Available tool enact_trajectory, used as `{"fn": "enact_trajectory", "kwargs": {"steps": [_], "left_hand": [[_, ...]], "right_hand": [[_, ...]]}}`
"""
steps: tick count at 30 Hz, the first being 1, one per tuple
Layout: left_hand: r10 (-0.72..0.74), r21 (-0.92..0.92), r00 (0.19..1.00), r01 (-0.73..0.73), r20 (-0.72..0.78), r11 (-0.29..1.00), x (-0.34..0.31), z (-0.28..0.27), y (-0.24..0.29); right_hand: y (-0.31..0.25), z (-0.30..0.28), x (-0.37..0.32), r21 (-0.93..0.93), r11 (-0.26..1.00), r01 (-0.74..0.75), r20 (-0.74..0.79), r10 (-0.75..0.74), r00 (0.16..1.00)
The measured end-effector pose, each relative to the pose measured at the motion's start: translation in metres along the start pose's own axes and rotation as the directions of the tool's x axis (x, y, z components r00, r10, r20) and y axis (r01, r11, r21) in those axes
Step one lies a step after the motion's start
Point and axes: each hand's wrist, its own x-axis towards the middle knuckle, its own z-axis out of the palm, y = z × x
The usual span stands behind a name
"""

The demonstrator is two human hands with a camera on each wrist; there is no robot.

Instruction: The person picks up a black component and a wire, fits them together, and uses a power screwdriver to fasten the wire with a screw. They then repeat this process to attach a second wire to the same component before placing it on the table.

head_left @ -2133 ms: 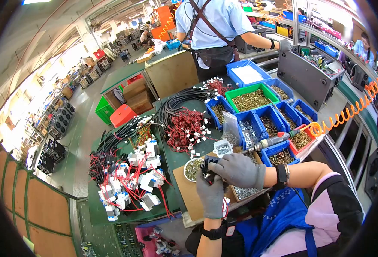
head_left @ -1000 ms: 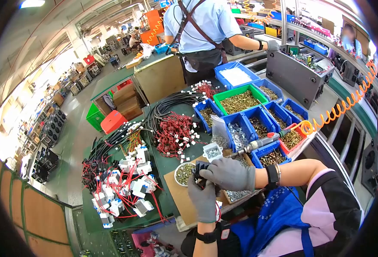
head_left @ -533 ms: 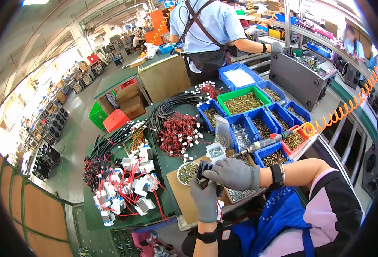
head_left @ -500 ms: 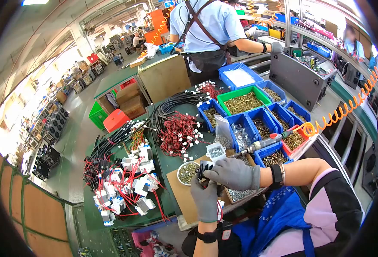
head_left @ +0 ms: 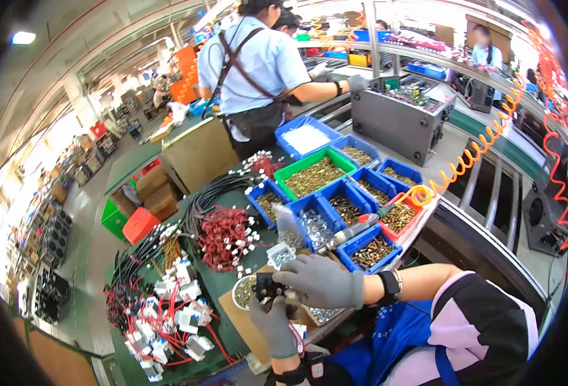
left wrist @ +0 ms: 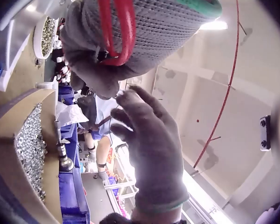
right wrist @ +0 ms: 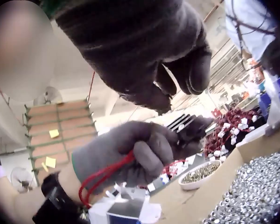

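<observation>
My gloved left hand [head_left: 274, 328] grips a black slotted part [right wrist: 189, 129] from below, over the cardboard by the white bowl of small hardware [head_left: 244, 293]. A loop of red wires [left wrist: 126, 32] hangs across that palm. In the right wrist view the wires run toward a white block [right wrist: 123, 207] below the hand. My gloved right hand [head_left: 325, 282] reaches in from the right, its fingertips close over the black part. In the left wrist view, the right hand's fingers [left wrist: 140, 109] are bent toward the left hand; whether they pinch something small, I cannot tell.
A cardboard tray of metal nuts [right wrist: 252, 186] lies under my hands. Blue bins [head_left: 367, 251], a green bin [head_left: 316, 174] and a power screwdriver [head_left: 354, 231] stand beyond. White blocks with red wires [head_left: 181, 315] heap left. A person [head_left: 251, 77] stands behind the bench.
The head view has swung right, so bench and hands appear farther left and lower. Both hands stay together at the black part, which now appears turned.
</observation>
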Motion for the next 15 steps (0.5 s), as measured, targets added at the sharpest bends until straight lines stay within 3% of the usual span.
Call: {"fn": "enact_trajectory", "kwargs": {"steps": [2, 3, 5, 6, 7, 9, 10, 12, 15], "left_hand": [[-0.012, -0.053, 1.0, 0.013, 0.017, 0.999, -0.009, 0.002, 0.016], [-0.005, -0.067, 1.0, 0.004, -0.016, 0.998, -0.01, 0.003, 0.017], [-0.024, -0.064, 1.0, 0.024, -0.01, 0.998, -0.01, 0.001, 0.017], [-0.033, -0.064, 0.999, 0.032, -0.01, 0.997, -0.009, -0.001, 0.016], [-0.051, -0.051, 0.999, 0.051, -0.006, 0.997, -0.008, -0.002, 0.015], [-0.021, -0.02, 1.0, 0.021, -0.004, 1.0, -0.009, 0.001, 0.014], [-0.008, -0.001, 1.0, 0.008, -0.004, 1.0, -0.01, 0.001, 0.013], [-0.002, -0.001, 1.0, 0.002, 0.014, 1.0, -0.01, 0.002, 0.013], [0.022, -0.014, 1.0, -0.022, 0.009, 1.0, -0.009, -0.001, 0.011]], "right_hand": [[0.011, -0.023, -0.019, 0.195, 0.979, -0.056, -0.196, 0.095, 0.976], [0.022, -0.032, -0.033, 0.442, 0.87, -0.218, -0.123, 0.3, 0.946], [0.063, -0.028, -0.067, 0.609, 0.73, -0.31, -0.263, 0.555, 0.789], [0.066, -0.044, -0.078, 0.936, 0.263, -0.233, -0.083, 0.811, 0.579], [0.088, -0.047, -0.09, 0.985, 0.049, -0.168, 0.018, 0.926, 0.376], [0.179, -0.023, -0.158, 0.97, -0.211, 0.122, 0.105, 0.813, 0.573], [0.183, -0.043, -0.16, 0.896, -0.4, 0.193, 0.288, 0.854, 0.434], [0.191, -0.056, -0.157, 0.929, -0.33, 0.167, 0.298, 0.935, 0.191], [0.232, -0.041, -0.16, 0.879, -0.402, 0.258, 0.382, 0.916, 0.125]]}}
